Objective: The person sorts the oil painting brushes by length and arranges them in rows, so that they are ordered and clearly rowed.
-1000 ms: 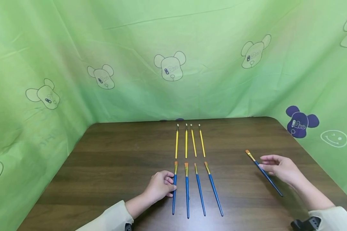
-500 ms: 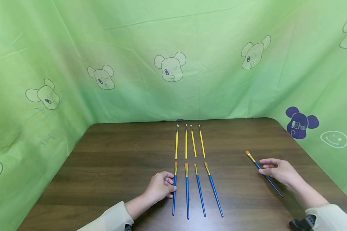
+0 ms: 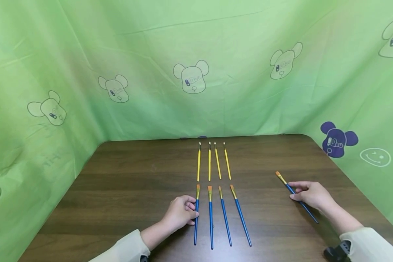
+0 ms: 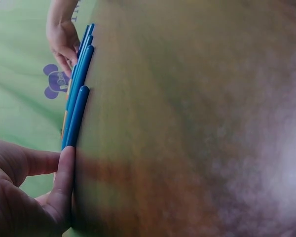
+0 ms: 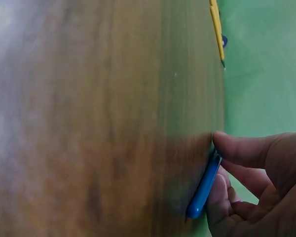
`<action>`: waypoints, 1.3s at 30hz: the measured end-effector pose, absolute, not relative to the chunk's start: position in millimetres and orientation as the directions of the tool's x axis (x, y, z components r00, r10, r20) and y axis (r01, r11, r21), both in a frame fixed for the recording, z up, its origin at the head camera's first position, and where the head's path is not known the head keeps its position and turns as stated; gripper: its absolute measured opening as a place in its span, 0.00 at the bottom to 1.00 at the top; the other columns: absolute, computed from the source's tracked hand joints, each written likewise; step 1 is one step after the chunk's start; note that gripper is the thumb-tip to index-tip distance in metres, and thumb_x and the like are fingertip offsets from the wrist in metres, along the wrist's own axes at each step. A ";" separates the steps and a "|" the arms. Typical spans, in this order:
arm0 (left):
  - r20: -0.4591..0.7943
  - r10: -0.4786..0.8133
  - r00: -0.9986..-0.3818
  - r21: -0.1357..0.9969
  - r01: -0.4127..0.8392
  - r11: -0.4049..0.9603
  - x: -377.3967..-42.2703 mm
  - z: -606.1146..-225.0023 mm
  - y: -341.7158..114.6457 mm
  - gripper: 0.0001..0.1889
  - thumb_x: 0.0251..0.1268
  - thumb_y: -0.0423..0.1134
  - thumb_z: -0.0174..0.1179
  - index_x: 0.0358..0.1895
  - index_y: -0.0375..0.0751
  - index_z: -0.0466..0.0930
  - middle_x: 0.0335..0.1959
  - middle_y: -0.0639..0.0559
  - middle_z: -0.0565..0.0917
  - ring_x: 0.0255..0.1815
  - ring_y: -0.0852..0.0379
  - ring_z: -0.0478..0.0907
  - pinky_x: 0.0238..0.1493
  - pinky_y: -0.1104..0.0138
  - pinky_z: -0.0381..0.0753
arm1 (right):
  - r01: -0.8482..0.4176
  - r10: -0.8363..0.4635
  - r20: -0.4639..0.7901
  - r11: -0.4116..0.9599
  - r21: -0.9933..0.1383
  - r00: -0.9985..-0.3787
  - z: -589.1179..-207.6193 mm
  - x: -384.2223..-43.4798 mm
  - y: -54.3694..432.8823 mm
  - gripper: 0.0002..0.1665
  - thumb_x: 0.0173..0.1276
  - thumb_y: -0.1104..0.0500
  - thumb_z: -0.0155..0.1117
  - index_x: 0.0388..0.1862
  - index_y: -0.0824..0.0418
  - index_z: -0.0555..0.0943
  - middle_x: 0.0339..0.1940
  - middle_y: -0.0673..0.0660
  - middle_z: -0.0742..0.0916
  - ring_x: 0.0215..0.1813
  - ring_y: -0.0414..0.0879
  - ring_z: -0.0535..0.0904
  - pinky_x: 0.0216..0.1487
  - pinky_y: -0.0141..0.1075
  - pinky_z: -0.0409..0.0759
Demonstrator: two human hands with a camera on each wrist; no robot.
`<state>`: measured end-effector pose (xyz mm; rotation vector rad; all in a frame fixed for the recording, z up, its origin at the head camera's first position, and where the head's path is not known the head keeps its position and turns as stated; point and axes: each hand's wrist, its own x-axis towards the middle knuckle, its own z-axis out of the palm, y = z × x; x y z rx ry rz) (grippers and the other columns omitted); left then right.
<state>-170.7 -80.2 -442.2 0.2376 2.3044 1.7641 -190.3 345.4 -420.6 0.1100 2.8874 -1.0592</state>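
My left hand [image 3: 180,211] pinches the handle of the leftmost blue paintbrush [image 3: 195,233], which lies on the table at the left end of a row. In the left wrist view, thumb and index finger meet at its blue handle [image 4: 79,113]. Off to the right, my right hand [image 3: 314,196] holds a separate blue paintbrush [image 3: 309,211] between thumb and fingers. That brush slants, its orange bristles [image 3: 277,174] pointing to the far left. The right wrist view shows its blue handle end [image 5: 201,195] beside the fingers, close to the tabletop.
Three more blue paintbrushes [image 3: 211,218] lie right of the left hand. Behind them stretches a row of thin yellow brushes [image 3: 209,165] with white tips. The brown wooden table [image 3: 124,189] is enclosed by a green printed cloth [image 3: 150,109].
The right hand has moved slightly left onto its blue paintbrush, and its thumb and fingers have closed on the handle. The left hand stays at its brush. The head view has shifted slightly.
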 end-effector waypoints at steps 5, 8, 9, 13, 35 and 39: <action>-0.086 0.268 -0.960 0.961 -0.009 0.277 -171.0 -443.7 -80.2 0.17 0.51 0.18 0.65 0.47 0.23 0.76 0.29 0.47 0.77 0.24 0.58 0.77 0.21 0.64 0.85 | 0.101 0.063 -0.082 0.772 -0.627 -0.995 -420.4 -189.8 344.8 0.30 0.56 0.60 0.73 0.55 0.73 0.78 0.35 0.58 0.85 0.35 0.46 0.75 0.33 0.37 0.70; -0.081 0.268 -0.960 0.960 -0.002 0.280 -170.6 -444.6 -80.5 0.17 0.51 0.17 0.64 0.47 0.23 0.76 0.29 0.47 0.77 0.24 0.59 0.77 0.20 0.65 0.84 | 0.109 0.072 -0.085 0.768 -0.632 -0.994 -420.8 -189.7 344.7 0.29 0.56 0.60 0.74 0.55 0.73 0.79 0.34 0.57 0.86 0.35 0.46 0.75 0.34 0.37 0.70; -0.077 0.269 -0.960 0.961 0.001 0.277 -170.4 -445.3 -80.7 0.17 0.51 0.17 0.64 0.46 0.22 0.76 0.29 0.47 0.77 0.24 0.58 0.77 0.20 0.64 0.84 | 0.112 0.074 -0.086 0.765 -0.634 -0.993 -421.2 -189.7 344.7 0.29 0.56 0.60 0.74 0.55 0.73 0.79 0.34 0.57 0.86 0.35 0.45 0.75 0.34 0.37 0.70; -0.068 0.264 -0.962 0.964 0.005 0.267 -169.4 -448.9 -80.5 0.18 0.50 0.17 0.65 0.47 0.23 0.76 0.29 0.46 0.77 0.24 0.56 0.77 0.20 0.63 0.84 | 0.119 0.082 -0.087 0.751 -0.649 -0.993 -423.1 -189.6 344.5 0.29 0.56 0.62 0.73 0.54 0.74 0.78 0.33 0.55 0.86 0.34 0.44 0.75 0.33 0.36 0.70; -0.060 0.264 -0.963 0.967 0.009 0.254 -167.1 -448.8 -78.0 0.18 0.50 0.16 0.65 0.47 0.23 0.76 0.30 0.45 0.76 0.25 0.55 0.78 0.20 0.62 0.84 | 0.146 0.092 -0.113 0.615 -0.775 -0.989 -427.0 -183.4 342.6 0.25 0.61 0.69 0.65 0.54 0.83 0.73 0.31 0.54 0.85 0.29 0.39 0.77 0.29 0.31 0.80; -0.063 0.263 -0.963 0.967 0.007 0.256 -167.0 -447.4 -78.2 0.18 0.50 0.16 0.65 0.47 0.23 0.76 0.30 0.45 0.76 0.25 0.55 0.78 0.20 0.62 0.84 | 0.148 0.064 -0.136 0.597 -0.789 -0.989 -423.1 -181.6 334.5 0.25 0.62 0.70 0.64 0.55 0.84 0.72 0.32 0.56 0.85 0.32 0.40 0.78 0.31 0.33 0.82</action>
